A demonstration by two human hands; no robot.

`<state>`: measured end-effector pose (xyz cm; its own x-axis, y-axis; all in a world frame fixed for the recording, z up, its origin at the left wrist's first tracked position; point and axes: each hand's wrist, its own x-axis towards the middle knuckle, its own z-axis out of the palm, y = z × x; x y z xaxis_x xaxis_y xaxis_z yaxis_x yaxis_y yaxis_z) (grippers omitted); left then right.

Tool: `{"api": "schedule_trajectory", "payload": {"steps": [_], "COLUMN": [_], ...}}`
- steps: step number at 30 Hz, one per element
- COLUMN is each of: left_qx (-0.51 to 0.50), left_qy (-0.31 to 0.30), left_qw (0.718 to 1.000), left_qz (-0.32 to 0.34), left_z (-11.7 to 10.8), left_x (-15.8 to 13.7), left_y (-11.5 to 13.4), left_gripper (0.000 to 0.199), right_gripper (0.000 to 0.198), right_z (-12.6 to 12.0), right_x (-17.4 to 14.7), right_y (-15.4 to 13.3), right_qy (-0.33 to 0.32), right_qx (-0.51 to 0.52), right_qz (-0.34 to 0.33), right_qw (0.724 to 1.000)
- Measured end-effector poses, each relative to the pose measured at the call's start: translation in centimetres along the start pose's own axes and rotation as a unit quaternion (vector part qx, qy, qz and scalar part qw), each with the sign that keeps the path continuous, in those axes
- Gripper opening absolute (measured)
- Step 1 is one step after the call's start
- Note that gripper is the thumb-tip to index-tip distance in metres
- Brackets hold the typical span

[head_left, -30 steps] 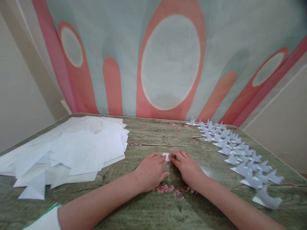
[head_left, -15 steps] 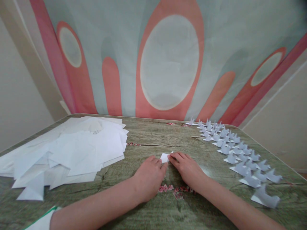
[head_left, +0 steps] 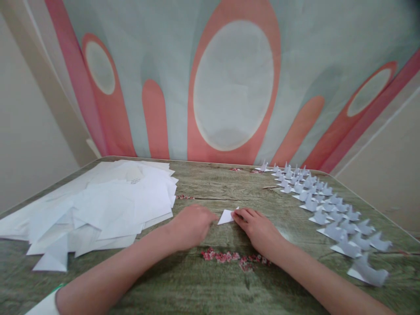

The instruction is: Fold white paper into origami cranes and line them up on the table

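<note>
A small white folded piece of paper with a pointed left corner lies on the table in front of me. My right hand has its fingertips and thumb on the right end of this piece, covering part of it. Just left of the paper's pointed corner is my left hand, its fingers curled together and the index finger pointing toward the paper. Slight blur softens the left fingers, and nothing shows in them.
Loose white paper sheets are heaped on the left of the wood-patterned table, with a folded triangle at the near edge. Rows of white folded paper birds stand along the right side. A patterned backdrop hangs behind.
My left hand has moved left, off the paper, and its fingers have curled. More of the folded paper's left side shows. The right hand stays on it.
</note>
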<state>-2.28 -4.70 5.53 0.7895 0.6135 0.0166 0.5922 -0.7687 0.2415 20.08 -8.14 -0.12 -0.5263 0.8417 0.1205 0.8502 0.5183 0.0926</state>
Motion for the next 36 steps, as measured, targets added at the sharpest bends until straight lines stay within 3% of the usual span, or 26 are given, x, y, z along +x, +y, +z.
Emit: {"api": "schedule_trajectory", "payload": {"steps": [6, 14, 22, 28, 36], "left_qx": [-0.027, -0.034, -0.086, -0.106, -0.118], "left_qy": [0.057, 0.052, 0.122, 0.120, 0.114], "left_qw": [0.993, 0.990, 0.989, 0.987, 0.986], "left_qz": [0.104, 0.126, 0.006, 0.017, 0.022], "left_z": [2.4, 3.2, 4.5, 4.9, 4.5], "left_x": [1.4, 0.9, 1.3, 1.6, 2.4], "left_y": [-2.5, -1.1, -0.9, 0.0, 0.4], "left_gripper": [0.042, 0.035, 0.027, 0.034, 0.050], "right_gripper": [0.044, 0.042, 0.030, 0.027, 0.026], "right_z": [0.0, 0.9, 1.1, 1.2, 0.9], "right_x": [0.0, -0.4, -0.2, -0.1, -0.1], "right_y": [0.0, 0.6, 0.9, 0.7, 0.3], "right_qy": [0.011, 0.062, 0.120, 0.145, 0.122], "right_qx": [0.008, 0.066, 0.137, 0.171, 0.165], "right_qz": [-0.002, -0.011, -0.001, 0.004, 0.018], "right_qw": [1.000, 0.996, 0.983, 0.975, 0.978]}}
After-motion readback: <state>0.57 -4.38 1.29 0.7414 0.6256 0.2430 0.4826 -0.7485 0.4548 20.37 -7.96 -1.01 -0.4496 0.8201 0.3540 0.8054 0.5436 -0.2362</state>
